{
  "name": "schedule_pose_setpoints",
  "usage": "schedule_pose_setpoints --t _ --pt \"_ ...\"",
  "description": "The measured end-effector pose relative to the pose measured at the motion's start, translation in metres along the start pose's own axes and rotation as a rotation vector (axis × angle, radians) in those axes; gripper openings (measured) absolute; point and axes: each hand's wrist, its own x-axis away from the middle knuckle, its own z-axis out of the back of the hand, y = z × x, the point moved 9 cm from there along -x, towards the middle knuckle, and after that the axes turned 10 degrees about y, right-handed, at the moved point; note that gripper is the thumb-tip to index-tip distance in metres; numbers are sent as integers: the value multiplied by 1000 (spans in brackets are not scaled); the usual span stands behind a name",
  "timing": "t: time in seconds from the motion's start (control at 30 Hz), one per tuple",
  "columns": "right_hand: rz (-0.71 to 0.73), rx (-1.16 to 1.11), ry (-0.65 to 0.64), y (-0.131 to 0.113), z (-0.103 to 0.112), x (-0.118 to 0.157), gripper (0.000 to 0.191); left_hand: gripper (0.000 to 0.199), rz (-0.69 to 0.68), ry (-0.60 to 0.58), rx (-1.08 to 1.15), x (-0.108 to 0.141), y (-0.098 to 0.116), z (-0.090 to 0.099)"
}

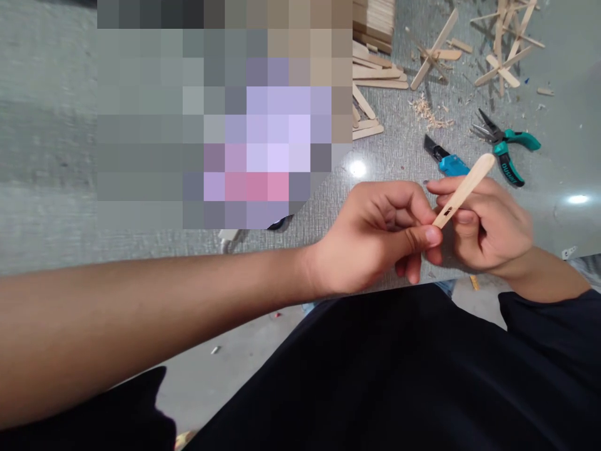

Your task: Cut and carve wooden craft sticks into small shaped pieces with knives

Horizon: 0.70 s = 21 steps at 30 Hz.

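A wooden craft stick (472,181) with a small slot cut near its lower end slants up to the right. My left hand (375,232) pinches that lower end between thumb and fingers. Right beside it, my right hand (498,219) is closed, its fingers curled behind the stick. Whether those fingers grip anything is hidden. Just beyond the hands lies a blue utility knife (454,165), its dark blade end pointing away. Long-nose pliers (503,139) with teal handles rest on the table, jaws apart.
Wood shavings (428,113) are scattered on the grey table (394,147). Crossed-stick assemblies (434,56) stand at the back right. Loose craft sticks (378,74) and a stacked pile (375,22) lie at the back. A pixelated patch covers the upper left. A white cable plug (230,237) shows below it.
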Motion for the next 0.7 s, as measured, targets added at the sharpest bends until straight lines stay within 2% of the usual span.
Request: schedule_pose_setpoints --t 0.27,0.53,0.7 --pt "25 -84 -68 1 -5 -8 20 46 12 7 -38 -2 5 2" --pt "-114 -200 -95 11 -6 -11 22 43 26 16 0 -5 2 5" --pt "-222 -328 -176 19 -12 -13 29 39 -4 7 -4 -8 3 5"
